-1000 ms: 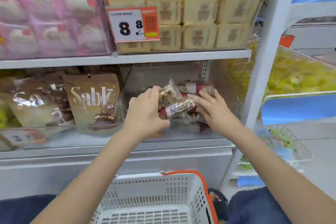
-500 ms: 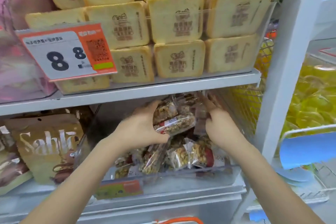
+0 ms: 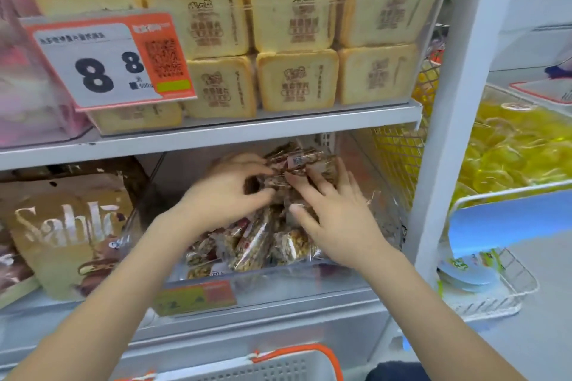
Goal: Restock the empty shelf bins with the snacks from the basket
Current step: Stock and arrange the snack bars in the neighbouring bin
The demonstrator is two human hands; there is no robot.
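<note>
Inside the clear bin (image 3: 278, 280), our left hand (image 3: 227, 198) pinches a snack packet (image 3: 297, 161) above the heap of packets (image 3: 257, 244); our right hand (image 3: 334, 210), fingers spread flat, presses the heap. The basket (image 3: 278, 365) sits below the bin.

The single head camera is looking forward and slightly down from close in front of the clear shelf bin (image 3: 278, 284), which is sitting near the centre of its wide view. Above the bin it is taking in the shelf board (image 3: 216, 136); below the bin the basket (image 3: 278, 365) rim is just entering at the lower edge.
</note>
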